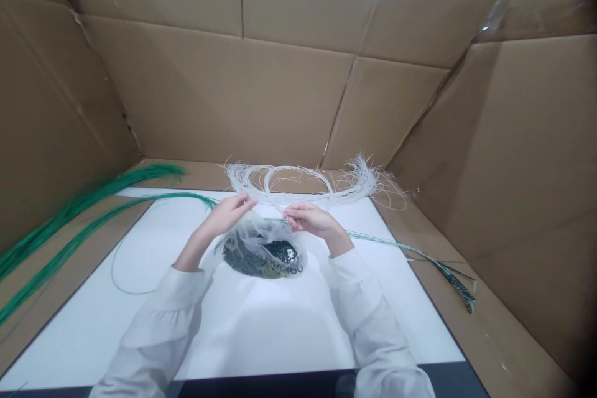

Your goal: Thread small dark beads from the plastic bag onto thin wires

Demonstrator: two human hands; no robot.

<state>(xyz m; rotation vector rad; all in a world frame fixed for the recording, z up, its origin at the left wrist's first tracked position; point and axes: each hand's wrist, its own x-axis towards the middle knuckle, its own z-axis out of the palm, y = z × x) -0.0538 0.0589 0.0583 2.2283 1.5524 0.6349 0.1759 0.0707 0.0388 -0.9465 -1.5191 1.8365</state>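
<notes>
At the centre of the frame, the right hand (310,219) pinches thin green strands (373,237) in a narrow grip above the sheer bag (265,249) of dark contents on the white worktop (261,329). The left hand (232,214) touches the bag's upper left edge, its exact grip unclear.

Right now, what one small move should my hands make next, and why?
I'd probably lower the left hand slightly to steady the sheer bag at its upper edge. Its mesh looks loosely bunched there, and the right hand is already at the thin strands beside it. Whether the left grips mesh isn't clear.
</notes>
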